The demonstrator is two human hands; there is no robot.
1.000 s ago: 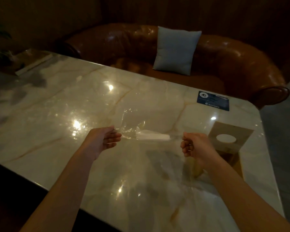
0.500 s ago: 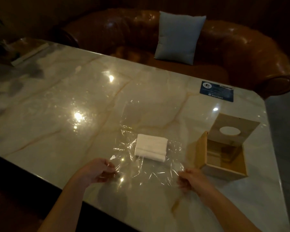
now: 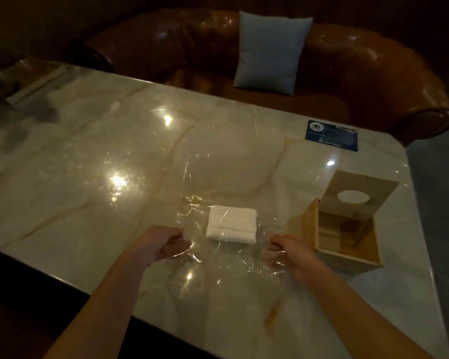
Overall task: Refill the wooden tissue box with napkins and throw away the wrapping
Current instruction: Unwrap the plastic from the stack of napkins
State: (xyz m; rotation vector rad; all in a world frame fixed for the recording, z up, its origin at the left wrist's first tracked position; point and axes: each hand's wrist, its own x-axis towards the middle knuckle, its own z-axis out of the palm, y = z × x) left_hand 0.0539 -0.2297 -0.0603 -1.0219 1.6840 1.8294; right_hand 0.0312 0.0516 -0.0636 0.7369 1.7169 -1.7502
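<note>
A white stack of folded napkins [image 3: 232, 226] lies on a sheet of clear plastic wrapping [image 3: 226, 263] spread over the marble table [image 3: 88, 177]. My left hand [image 3: 161, 243] pinches the wrapping's near left edge. My right hand [image 3: 287, 248] pinches its near right edge. Both hands sit just in front of the napkins, one on each side. To the right stands the wooden tissue box [image 3: 347, 229], open, with its lid [image 3: 358, 195] tilted up and showing an oval hole. The inside of the box looks bare.
A dark blue card [image 3: 331, 135] lies at the table's far right. Behind the table is a brown leather sofa [image 3: 360, 66] with a pale blue cushion [image 3: 268, 51]. The table's near edge runs diagonally under my forearms. Ceiling lights glare on the marble.
The wrapping with the napkins was held up in the air; it has come down flat onto the table. My hands have since shifted inward toward the napkins, still gripping the plastic.
</note>
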